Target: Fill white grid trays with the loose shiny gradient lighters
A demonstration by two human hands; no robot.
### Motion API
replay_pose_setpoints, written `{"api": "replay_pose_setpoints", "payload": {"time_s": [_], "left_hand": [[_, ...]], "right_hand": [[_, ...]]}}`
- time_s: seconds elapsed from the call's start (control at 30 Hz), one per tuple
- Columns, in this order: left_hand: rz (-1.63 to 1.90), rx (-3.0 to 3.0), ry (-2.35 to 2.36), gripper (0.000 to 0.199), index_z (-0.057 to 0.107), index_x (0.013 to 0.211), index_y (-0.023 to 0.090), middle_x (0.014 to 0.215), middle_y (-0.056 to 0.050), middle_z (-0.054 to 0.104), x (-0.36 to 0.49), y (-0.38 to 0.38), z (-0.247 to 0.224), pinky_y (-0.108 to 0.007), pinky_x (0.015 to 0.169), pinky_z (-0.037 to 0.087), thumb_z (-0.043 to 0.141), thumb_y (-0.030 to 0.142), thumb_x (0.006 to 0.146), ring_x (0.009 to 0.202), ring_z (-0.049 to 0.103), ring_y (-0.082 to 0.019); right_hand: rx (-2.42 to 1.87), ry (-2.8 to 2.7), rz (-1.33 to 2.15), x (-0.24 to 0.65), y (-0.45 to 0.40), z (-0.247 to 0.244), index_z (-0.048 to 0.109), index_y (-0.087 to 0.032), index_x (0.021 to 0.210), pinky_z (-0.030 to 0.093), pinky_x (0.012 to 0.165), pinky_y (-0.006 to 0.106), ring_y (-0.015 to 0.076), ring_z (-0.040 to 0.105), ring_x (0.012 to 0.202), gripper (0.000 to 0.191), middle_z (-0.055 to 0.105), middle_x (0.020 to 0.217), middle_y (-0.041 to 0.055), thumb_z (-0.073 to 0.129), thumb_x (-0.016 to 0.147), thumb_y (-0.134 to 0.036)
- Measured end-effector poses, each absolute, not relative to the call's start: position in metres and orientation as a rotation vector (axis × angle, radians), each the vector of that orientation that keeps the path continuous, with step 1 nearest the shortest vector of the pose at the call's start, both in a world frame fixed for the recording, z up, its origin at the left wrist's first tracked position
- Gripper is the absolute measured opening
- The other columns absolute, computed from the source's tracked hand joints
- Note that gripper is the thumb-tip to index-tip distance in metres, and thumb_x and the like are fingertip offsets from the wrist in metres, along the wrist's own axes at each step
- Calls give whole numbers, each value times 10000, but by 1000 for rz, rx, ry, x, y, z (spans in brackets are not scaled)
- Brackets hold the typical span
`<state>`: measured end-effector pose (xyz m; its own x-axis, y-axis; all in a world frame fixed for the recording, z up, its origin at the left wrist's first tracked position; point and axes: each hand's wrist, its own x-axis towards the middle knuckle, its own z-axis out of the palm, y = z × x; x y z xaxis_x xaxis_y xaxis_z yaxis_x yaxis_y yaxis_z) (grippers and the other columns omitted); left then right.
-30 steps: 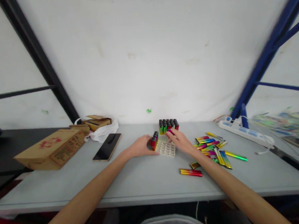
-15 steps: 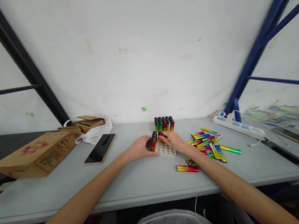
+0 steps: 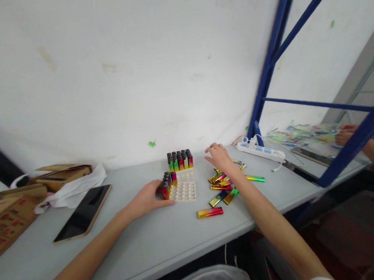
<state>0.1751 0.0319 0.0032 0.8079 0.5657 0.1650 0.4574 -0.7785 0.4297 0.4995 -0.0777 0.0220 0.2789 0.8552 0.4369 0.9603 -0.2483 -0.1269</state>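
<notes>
Around the left side of a white tray with round holes (image 3: 187, 191) rests my left hand (image 3: 148, 198), thumb along the front edge, gripping the tray and its lighters. Several black-topped lighters (image 3: 166, 187) stand upright in the tray's left part; the other holes show bare. Behind it, a second block of upright lighters (image 3: 180, 160) fills another tray. My right hand (image 3: 219, 158) hovers beyond the loose pile of colourful lighters (image 3: 223, 184), fingers apart and holding nothing. One yellow-red lighter (image 3: 210, 212) lies apart, nearer the front edge.
On the left lie a phone (image 3: 83, 212), a white plastic bag (image 3: 77, 191) and cardboard boxes (image 3: 8, 218). A power strip (image 3: 260, 149) lies right of the pile beside a blue metal frame (image 3: 267, 71). Another person's hands (image 3: 345, 134) show at far right.
The view has turned to the right. My right hand has left the tray and moved over to the loose pile, its fingers now spread. An upright lighter stands where it was.
</notes>
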Motion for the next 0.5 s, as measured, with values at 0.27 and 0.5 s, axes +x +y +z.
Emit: {"api": "replay_pose_setpoints", "payload": {"time_s": [0.27,0.5], "left_hand": [[379,2613,751,655,687,930,162,941,-101,729,175,33,3,-362,754,504,765,736,625,827,646,-286],[383,2599,741,647,699,950,162,950,-100,735,174,32,3,-355,756,504,771,715,623,832,647,-284]], "right_hand": [[-2577,-1390,28,583,-95,9,792,-129,1112,490,934,317,280,698,1057,301,761,1106,184,627,861,-107],[-2448,-1380,8,578,-86,12,814,-105,1031,513,832,289,274,732,956,281,784,1037,193,628,821,-91]]}}
